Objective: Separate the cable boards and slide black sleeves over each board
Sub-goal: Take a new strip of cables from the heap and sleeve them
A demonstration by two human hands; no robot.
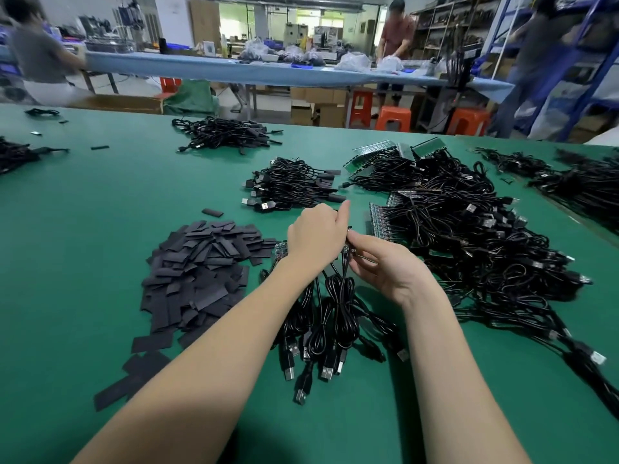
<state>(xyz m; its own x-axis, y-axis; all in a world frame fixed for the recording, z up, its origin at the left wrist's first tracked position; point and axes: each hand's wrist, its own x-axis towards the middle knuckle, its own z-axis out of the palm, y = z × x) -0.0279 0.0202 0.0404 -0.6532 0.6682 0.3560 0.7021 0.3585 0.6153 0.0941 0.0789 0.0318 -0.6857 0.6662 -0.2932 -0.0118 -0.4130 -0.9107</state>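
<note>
Here the right hand [385,266] pinches one small board where the two hands meet, fingertips clamped on its edge, while the left hand [316,237] curls round the joined strip of cable boards [280,251], forefinger lifted. The boards look thin, light and brittle, so they are best gripped by the edges near the break line. Their limp cables [330,316] trail toward the person; the pile of black sleeves [201,269] lies just left on the green table [100,202].
</note>
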